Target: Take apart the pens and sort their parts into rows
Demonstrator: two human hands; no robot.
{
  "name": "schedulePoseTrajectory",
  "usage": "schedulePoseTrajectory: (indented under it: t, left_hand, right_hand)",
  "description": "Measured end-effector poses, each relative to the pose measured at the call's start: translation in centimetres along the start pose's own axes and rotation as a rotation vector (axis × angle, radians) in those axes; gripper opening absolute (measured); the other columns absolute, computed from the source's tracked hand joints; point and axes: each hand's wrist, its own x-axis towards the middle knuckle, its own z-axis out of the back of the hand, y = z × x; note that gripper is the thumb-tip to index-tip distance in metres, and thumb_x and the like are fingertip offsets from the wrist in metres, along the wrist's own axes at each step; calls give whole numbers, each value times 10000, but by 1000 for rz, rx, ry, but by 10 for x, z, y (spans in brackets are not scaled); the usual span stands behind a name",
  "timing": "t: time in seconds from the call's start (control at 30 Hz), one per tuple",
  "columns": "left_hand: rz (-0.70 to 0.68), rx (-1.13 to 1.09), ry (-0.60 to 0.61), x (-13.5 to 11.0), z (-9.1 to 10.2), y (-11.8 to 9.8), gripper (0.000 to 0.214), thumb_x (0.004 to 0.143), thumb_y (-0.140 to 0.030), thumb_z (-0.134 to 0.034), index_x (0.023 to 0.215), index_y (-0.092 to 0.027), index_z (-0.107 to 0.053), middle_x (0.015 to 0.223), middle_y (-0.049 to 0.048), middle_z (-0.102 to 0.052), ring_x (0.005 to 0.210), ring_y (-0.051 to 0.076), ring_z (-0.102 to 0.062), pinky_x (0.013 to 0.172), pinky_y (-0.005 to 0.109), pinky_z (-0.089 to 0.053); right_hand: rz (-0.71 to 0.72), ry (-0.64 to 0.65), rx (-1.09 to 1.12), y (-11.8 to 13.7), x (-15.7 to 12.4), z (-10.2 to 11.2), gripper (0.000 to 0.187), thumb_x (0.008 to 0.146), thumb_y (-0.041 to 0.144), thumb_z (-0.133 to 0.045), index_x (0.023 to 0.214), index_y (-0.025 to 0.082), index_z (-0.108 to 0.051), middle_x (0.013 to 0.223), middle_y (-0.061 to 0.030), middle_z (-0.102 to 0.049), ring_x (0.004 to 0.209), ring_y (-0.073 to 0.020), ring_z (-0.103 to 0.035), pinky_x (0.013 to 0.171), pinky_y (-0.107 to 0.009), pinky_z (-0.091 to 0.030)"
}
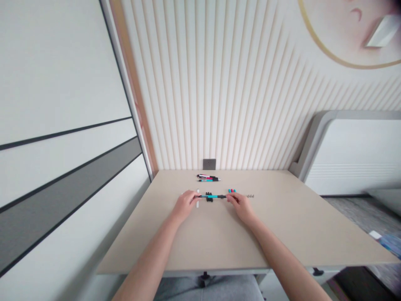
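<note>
A teal and black pen (213,196) lies crosswise on the beige table (282,225), held at both ends. My left hand (185,204) pinches its left end and my right hand (240,205) pinches its right end. Small black parts (209,200) lie just under the pen. A thin white piece (197,199) lies beside my left fingers. Small teal and pink caps (232,191) sit just behind my right hand, with tiny grey pieces (249,195) to their right.
Two or three assembled pens (208,178) lie at the back of the table near a grey wall socket (209,164). A ribbed wall stands behind, a panelled wall at left, and a white padded headboard (354,154) at right.
</note>
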Motion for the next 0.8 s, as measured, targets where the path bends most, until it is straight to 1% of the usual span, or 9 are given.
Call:
schedulePoseTrajectory:
  t: [0.07,0.13,0.2,0.27,0.33,0.43,0.5,0.67,0.8]
  left_hand:
    - [4,0,4,0,0,0,90,917,-234,-575,955,-200,-650,839,15,-661,763,144,-618,740,262,-491]
    - [6,0,-3,0,0,0,91,916,-233,-575,955,-200,-650,832,16,-660,751,144,-614,734,261,-488]
    - [10,-2,-12,0,0,0,93,916,-239,-574,954,-202,-650,827,17,-660,741,146,-611,729,262,-488]
    - [16,-5,-16,0,0,-1,97,917,-247,-572,956,-206,-651,825,17,-662,735,146,-609,729,263,-488]
    - [22,-6,-18,0,0,-1,102,916,-248,-572,960,-207,-654,826,17,-664,729,145,-606,727,263,-487]
    - [31,-4,-16,0,1,-1,103,913,-243,-571,959,-206,-656,835,17,-669,727,144,-605,727,262,-485]
    - [34,-7,-12,0,1,-1,102,911,-239,-573,957,-206,-658,837,17,-671,729,144,-606,727,261,-485]
    - [25,-28,-2,0,-1,-1,110,911,-248,-576,973,-205,-656,845,20,-671,742,145,-614,728,259,-485]
    - [20,-22,4,0,-1,0,110,915,-252,-568,963,-202,-654,839,20,-668,748,146,-615,734,262,-483]
  right_hand:
    - [5,-23,34,1,0,0,399,857,537,-541,956,188,-705,783,-45,-668,671,-185,-536,646,-296,-416]
    - [2,-38,72,2,0,0,420,854,539,-549,1053,196,-688,856,-55,-680,709,-192,-550,670,-300,-423]
    - [-2,-27,98,3,0,0,426,893,542,-483,1027,199,-695,882,-61,-683,746,-199,-566,705,-308,-428]
    - [-15,4,80,3,0,0,462,926,540,-409,883,192,-709,791,-52,-667,708,-195,-557,696,-312,-417]
    - [-23,28,57,3,-1,0,457,923,534,-425,802,189,-701,710,-36,-637,652,-183,-529,662,-307,-399]
    - [-23,18,102,5,-2,1,366,877,512,-536,970,199,-702,764,-25,-649,657,-174,-518,653,-296,-395]
    - [-23,17,152,6,-2,1,374,872,502,-552,1056,204,-685,838,-33,-667,687,-173,-527,670,-297,-404]
    - [-44,34,152,6,-2,1,333,880,466,-540,1007,204,-703,842,-36,-668,696,-173,-517,678,-307,-399]
    - [-44,19,148,5,-2,1,359,847,443,-588,1107,215,-686,949,-46,-674,734,-176,-527,712,-317,-415]
